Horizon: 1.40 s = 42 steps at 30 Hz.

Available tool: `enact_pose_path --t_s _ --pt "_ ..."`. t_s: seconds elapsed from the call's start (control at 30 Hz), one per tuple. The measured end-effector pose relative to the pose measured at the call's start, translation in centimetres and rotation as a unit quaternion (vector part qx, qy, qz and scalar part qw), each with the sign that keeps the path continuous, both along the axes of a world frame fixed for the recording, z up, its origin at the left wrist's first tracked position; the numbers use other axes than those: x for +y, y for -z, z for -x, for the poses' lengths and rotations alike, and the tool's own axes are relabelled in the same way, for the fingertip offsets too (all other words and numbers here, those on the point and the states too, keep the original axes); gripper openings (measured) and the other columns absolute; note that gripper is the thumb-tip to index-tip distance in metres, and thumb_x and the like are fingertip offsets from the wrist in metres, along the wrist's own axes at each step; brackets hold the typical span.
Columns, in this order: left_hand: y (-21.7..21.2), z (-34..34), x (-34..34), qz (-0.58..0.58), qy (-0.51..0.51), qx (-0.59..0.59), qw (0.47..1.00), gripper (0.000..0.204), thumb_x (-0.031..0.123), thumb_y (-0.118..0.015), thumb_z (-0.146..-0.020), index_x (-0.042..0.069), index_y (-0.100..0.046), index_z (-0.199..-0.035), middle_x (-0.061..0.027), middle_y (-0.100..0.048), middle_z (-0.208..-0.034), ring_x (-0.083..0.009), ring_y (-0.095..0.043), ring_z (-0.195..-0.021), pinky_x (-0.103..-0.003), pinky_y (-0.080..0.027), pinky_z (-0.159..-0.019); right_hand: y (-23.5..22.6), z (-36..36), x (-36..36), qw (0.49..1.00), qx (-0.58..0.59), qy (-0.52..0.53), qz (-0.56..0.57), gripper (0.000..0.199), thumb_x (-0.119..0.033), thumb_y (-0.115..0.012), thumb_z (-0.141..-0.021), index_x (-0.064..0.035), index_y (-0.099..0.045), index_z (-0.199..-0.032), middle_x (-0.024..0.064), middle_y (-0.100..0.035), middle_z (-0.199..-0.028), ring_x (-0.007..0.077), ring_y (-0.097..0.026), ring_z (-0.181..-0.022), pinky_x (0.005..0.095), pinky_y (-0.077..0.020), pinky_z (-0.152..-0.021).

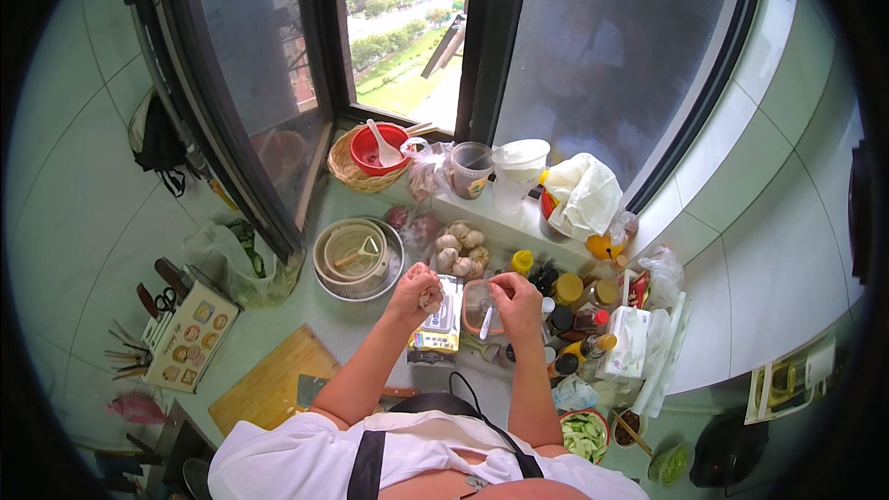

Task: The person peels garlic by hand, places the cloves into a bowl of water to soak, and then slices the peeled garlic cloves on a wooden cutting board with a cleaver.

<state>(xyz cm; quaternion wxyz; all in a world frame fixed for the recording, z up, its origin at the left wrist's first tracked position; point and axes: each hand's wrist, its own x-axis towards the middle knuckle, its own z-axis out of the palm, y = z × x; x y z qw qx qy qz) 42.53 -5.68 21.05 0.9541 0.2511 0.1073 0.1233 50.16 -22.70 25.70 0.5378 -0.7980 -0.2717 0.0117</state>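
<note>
My left hand [413, 297] is closed around a garlic bulb [431, 300], above a white and yellow wipes pack [434, 341]. Just to the right, my right hand [517, 304] has thumb and fingertips pinched together at the edge of a clear, orange-rimmed plastic container [471, 299]. Whatever sits between those fingertips is too small to make out. A white spoon-like utensil [486, 322] leans in the container, below the right fingertips. Beyond both hands, several whole garlic bulbs [461, 243] lie in a heap.
Stacked colanders and a metal basin [396, 265] stand at the left. A knife [313, 389] lies by a wooden cutting board [264, 380]. Bottles and jars [576, 301] crowd the right. A tissue pack [628, 341] and a bowl of sliced greens [583, 435] are farther right. Cups line the windowsill [528, 213].
</note>
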Motion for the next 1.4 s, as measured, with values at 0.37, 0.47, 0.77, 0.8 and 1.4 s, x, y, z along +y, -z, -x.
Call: enact_pose_path --t_s 0.37,0.47,0.77,0.8,1.4 --pt "2.2 0.9 0.5 -0.013 -0.002 0.018 1.000 0.019 -0.005 -0.050 -0.070 0.010 -0.040 -0.064 -0.0009 -0.045 -0.059 -0.0098 -0.042 -0.050 -0.022 -0.033 -0.042 0.7 -0.3 -0.1 0.997 -0.074 0.009 0.028 0.009 -0.004 -0.055 -0.071 0.0014 -0.057 -0.078 0.0103 -0.058 -0.068 0.0152 -0.058 -0.060 0.0251 -0.0451 -0.056" --pt "1.9 1.1 0.0 -0.023 -0.011 0.038 0.999 0.018 -0.004 -0.050 -0.071 0.010 -0.041 -0.065 -0.0011 -0.047 -0.060 -0.0098 -0.042 -0.050 -0.022 -0.033 -0.042 0.9 -0.2 -0.3 0.999 -0.045 0.005 0.017 0.010 -0.006 -0.055 -0.072 0.0006 -0.057 -0.078 0.0111 -0.058 -0.070 0.0179 -0.057 -0.062 0.0272 -0.0447 -0.057" --pt "2.0 1.1 0.2 -0.020 -0.010 0.049 0.999 0.019 -0.004 -0.050 -0.070 0.010 -0.040 -0.063 -0.0011 -0.044 -0.059 -0.0093 -0.041 -0.050 -0.022 -0.033 -0.042 0.6 0.3 -1.3 1.000 -0.004 0.005 0.029 0.010 -0.009 -0.057 -0.071 0.0004 -0.057 -0.075 0.0112 -0.057 -0.068 0.0195 -0.056 -0.059 0.0284 -0.0438 -0.055" --pt "1.9 1.2 0.2 -0.015 -0.005 0.042 0.999 0.019 -0.004 -0.050 -0.070 0.010 -0.039 -0.063 -0.0013 -0.045 -0.059 -0.0093 -0.041 -0.050 -0.022 -0.033 -0.042 1.0 0.1 -1.3 1.000 -0.013 0.007 0.027 0.010 -0.009 -0.057 -0.072 0.0003 -0.057 -0.076 0.0100 -0.058 -0.067 0.0168 -0.057 -0.059 0.0265 -0.0439 -0.055" --pt "2.0 -1.3 0.8 -0.012 0.002 0.031 0.999 0.020 -0.005 -0.049 -0.070 0.010 -0.038 -0.062 -0.0021 -0.042 -0.057 -0.0099 -0.039 -0.047 -0.021 -0.032 -0.040 1.9 -2.4 -0.8 1.000 -0.001 0.029 -0.010 0.014 -0.012 -0.053 -0.076 -0.0020 -0.060 -0.083 0.0118 -0.057 -0.069 0.0219 -0.057 -0.059 0.0309 -0.0434 -0.054"
